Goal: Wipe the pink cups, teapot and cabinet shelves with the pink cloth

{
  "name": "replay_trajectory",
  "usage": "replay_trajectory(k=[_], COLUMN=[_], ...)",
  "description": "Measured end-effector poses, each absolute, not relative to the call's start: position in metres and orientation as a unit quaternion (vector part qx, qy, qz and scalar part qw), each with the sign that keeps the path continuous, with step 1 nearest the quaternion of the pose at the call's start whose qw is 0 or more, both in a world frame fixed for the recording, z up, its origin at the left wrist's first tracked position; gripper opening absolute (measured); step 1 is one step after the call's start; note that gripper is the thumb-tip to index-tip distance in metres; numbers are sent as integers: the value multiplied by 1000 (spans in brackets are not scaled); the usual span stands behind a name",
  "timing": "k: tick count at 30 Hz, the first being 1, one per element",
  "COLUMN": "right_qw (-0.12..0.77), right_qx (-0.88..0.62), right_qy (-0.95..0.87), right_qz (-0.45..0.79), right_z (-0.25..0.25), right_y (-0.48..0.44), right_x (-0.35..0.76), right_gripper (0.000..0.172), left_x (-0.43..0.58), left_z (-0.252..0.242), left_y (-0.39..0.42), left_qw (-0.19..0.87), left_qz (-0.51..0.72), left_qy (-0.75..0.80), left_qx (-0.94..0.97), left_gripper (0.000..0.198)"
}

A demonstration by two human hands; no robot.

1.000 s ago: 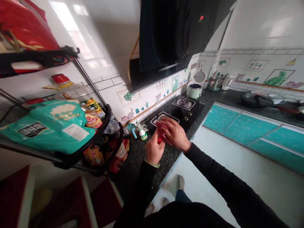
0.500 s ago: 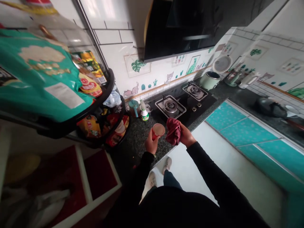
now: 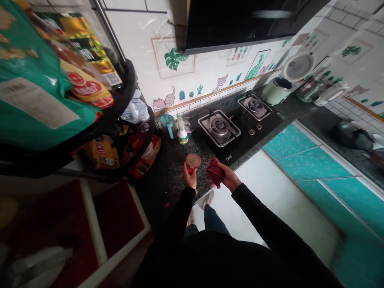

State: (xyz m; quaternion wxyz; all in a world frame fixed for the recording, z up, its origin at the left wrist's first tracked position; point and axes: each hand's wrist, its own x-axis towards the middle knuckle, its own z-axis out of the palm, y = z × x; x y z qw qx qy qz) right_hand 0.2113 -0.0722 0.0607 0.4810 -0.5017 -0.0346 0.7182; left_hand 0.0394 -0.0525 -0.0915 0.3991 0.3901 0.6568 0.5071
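My left hand [image 3: 189,180] is closed round a small red cup [image 3: 192,161] with a pale inside, held upright over the dark speckled counter [image 3: 174,176]. My right hand [image 3: 228,177] grips a bunched dark red cloth [image 3: 215,173], a little to the right of the cup and apart from it. Both hands hover near the counter's front edge, just in front of the black gas hob [image 3: 237,128].
A black tiered rack [image 3: 120,116] with food packets and a big green bag [image 3: 36,100] stands at the left. A teal cup [image 3: 167,123] and a small white-green bottle [image 3: 181,134] sit by the wall. A pale green rice cooker [image 3: 276,90] is beyond the hob. Teal cabinets [image 3: 312,164] line the right.
The cloth came off the cup, which now shows in my left hand. Both hands drew apart and back to the counter edge. My view tilted down and closer to the rack.
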Motion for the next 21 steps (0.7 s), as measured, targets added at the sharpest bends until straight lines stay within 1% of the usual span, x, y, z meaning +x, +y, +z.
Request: replay_trajectory(k=[5, 8, 9, 12, 14, 17, 21], right_qw=[497, 509, 509, 507, 504, 502, 495], right_qx=[-536, -572, -589, -626, -645, -662, -652], right_qy=[-26, -45, -60, -100, -114, -103, -70], right_qz=[682, 641, 625, 584, 563, 547, 570], right_z=[36, 15, 9, -8, -15, -21, -24], right_y=[-66, -60, -58, -55, -55, -55, -55], right_x=[206, 200, 198, 195, 195, 197, 201], right_gripper=[18, 11, 13, 30, 35, 32, 25], left_x=[49, 54, 56, 59, 60, 58, 54], left_z=[-104, -107, -107, -106, -105, -102, -95], left_y=[-50, -46, -45, -45, -49, -57, -61], left_qw=[394, 397, 402, 422, 445, 474, 496], left_qz=[517, 520, 518, 507, 510, 523, 521], left_qy=[658, 652, 652, 655, 637, 596, 591], left_qx=[381, 383, 381, 368, 369, 382, 366], left_gripper=[78, 84, 86, 91, 94, 99, 102])
